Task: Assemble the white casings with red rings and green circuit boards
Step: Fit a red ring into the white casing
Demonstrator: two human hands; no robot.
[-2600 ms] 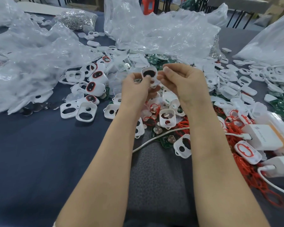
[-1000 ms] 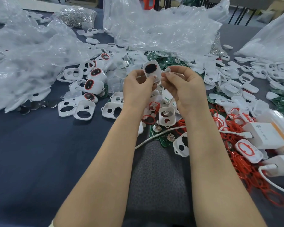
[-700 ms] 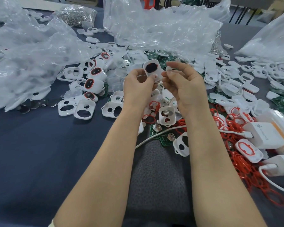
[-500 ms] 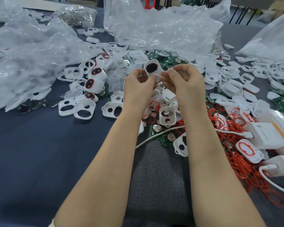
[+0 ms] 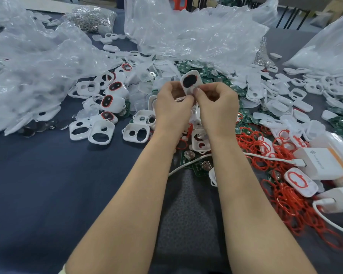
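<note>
Above the pile, both hands hold one white casing (image 5: pixel 190 82) with a red ring around its dark oval opening. My left hand (image 5: pixel 173 104) grips its lower left edge. My right hand (image 5: pixel 217 104) pinches its lower right corner with thumb and forefinger. Loose red rings (image 5: pixel 265 147) lie heaped to the right. Green circuit boards (image 5: pixel 203 73) lie behind the hands, and more of them (image 5: pixel 194 163) sit below my wrists. Empty white casings (image 5: pixel 101 132) and several ringed casings (image 5: pixel 112 103) lie to the left.
Crumpled clear plastic bags (image 5: pixel 196 30) fill the back and the left (image 5: pixel 34 66) of the dark blue table. A white charger box (image 5: pixel 323 165) with a white cable (image 5: pixel 188 165) sits at the right. A bag of small metal parts (image 5: pixel 91 18) lies far back.
My right hand has closed in on the casing and now pinches its lower right corner. The casing has turned a little more upright between both hands.
</note>
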